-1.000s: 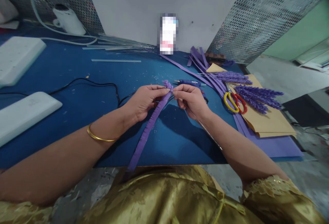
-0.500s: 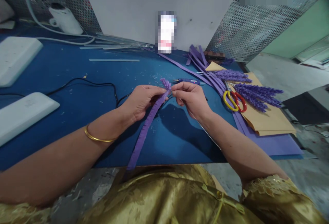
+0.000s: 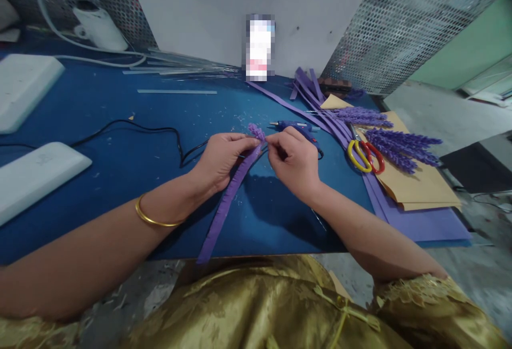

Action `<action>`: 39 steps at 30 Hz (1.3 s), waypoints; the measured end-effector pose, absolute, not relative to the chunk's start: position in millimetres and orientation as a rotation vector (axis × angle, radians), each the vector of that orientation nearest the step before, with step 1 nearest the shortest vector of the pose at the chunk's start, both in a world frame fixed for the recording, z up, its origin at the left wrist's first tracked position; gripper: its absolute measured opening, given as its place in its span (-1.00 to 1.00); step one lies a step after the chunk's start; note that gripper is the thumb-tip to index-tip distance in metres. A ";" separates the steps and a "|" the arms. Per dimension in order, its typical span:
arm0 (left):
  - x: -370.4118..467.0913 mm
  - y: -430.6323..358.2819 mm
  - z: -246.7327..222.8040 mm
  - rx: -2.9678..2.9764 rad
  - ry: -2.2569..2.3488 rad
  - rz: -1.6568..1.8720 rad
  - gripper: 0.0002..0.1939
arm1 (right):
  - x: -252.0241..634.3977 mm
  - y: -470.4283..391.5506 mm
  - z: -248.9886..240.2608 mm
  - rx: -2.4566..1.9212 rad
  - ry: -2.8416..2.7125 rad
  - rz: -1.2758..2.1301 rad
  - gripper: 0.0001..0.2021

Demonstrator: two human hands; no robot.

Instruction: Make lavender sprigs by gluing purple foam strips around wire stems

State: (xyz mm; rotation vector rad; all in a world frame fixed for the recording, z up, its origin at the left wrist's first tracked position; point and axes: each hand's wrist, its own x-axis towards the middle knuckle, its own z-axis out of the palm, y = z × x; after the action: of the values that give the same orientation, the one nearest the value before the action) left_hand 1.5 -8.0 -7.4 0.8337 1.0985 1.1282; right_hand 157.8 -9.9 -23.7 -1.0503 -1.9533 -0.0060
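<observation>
A long purple fringed paper strip [image 3: 226,205] runs down from my fingers to the table's front edge. Its upper end is wound into a small lavender flower head [image 3: 255,131]. My left hand [image 3: 224,156] pinches the strip just below that head. Opposite it, my right hand [image 3: 295,161] has thumb and forefinger closed at the base of the head, on a thin wire stem [image 3: 319,220] whose lower part shows under my right wrist. The exact pinch point is too small to make out. Behind my right hand lies a blue glue gun [image 3: 298,126].
On the right are scissors [image 3: 365,156] with yellow and red handles, finished lavender stems [image 3: 404,146], brown paper [image 3: 424,191] and purple strips [image 3: 320,109]. Clear glue sticks [image 3: 180,69] and a phone [image 3: 259,47] stand at the back. White power strips [image 3: 44,178] lie left; a black cord [image 3: 152,126] crosses the table.
My right hand has turned over at the base of the flower head, its fingers curling more and the wire swinging with it. My left hand has stayed nearly still.
</observation>
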 end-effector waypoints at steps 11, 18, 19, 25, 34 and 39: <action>2.3 -7.9 -12.7 0.736 1.072 1.139 -0.69 | 158.6 -14.1 -37.7 -1.072 -2.255 -0.516 -0.73; 1.5 -6.2 -10.7 0.816 1.151 1.161 -0.69 | 157.1 -10.7 -24.7 -1.135 -1.881 0.399 -0.84; 1.5 -6.0 -10.6 0.819 1.163 1.159 -0.71 | 156.4 -9.4 -22.7 -1.144 -1.772 0.601 -0.88; 1.3 -5.6 -11.8 0.852 1.177 1.155 -0.74 | 153.3 -6.8 -17.0 -1.162 -1.435 1.046 -0.96; -1.8 -5.3 -13.8 1.012 1.194 1.133 -0.76 | 155.9 -8.0 -19.4 -1.136 -1.538 0.828 -0.89; -3.0 -3.3 -11.7 0.971 1.143 1.065 -0.75 | 158.1 -5.6 -23.4 -1.140 -1.665 0.637 -0.84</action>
State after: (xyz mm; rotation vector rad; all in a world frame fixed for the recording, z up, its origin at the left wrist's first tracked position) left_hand -3.0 -3.3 -11.7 0.9706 1.1431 1.0647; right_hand 158.1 -5.6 -23.4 -1.1400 -1.6653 0.6372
